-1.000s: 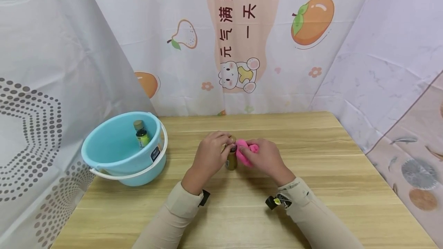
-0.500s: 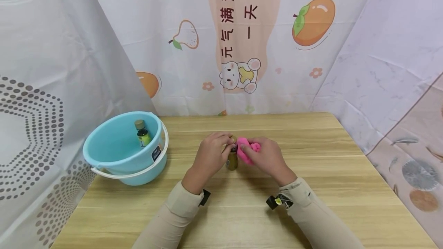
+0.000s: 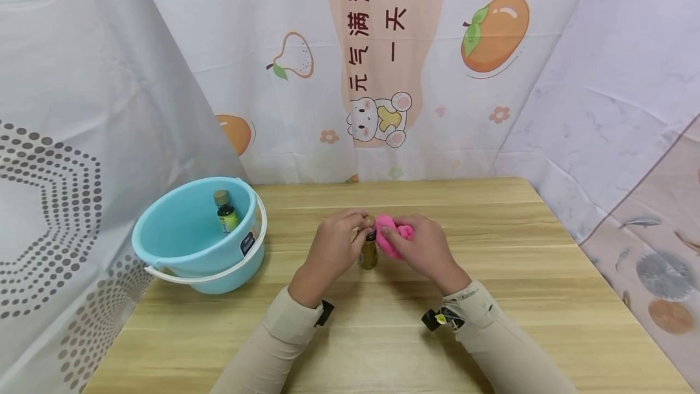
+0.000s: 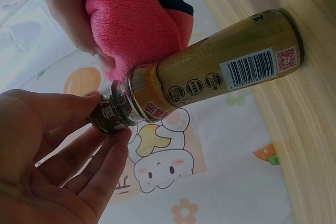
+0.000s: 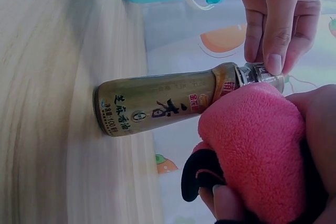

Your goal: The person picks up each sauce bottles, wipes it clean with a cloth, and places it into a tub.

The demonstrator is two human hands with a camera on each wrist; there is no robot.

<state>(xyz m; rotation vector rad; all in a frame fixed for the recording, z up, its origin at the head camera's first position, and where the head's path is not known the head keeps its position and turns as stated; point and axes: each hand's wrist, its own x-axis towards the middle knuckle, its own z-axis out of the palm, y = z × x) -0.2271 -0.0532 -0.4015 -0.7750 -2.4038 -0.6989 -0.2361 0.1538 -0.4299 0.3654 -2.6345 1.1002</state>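
A small sesame oil bottle [image 5: 157,100] with a gold-brown label stands upright at the middle of the table, its base at the tabletop. My left hand [image 3: 337,241] pinches its cap [image 4: 108,113] between thumb and fingertips. In my right hand [image 3: 425,248] is a bunched pink cloth [image 3: 389,241], pressed against the bottle's neck from the right. Dark edging of the cloth [image 5: 257,150] shows in the right wrist view. Part of the neck is hidden behind the cloth there. The left wrist view shows a barcode [image 4: 251,68] on the bottle.
A light blue bucket [image 3: 158,217] with a white handle [image 3: 219,273] stands on the table's left side. Inside it leans another small bottle [image 3: 226,213] with a tan cap and yellow-green label. A printed curtain [image 3: 306,126] hangs behind the wooden table [image 3: 470,205].
The cloth and right fingers have shifted slightly upward along the bottle's neck. My left hand keeps its pinch on the cap, and the bottle stays almost in place.
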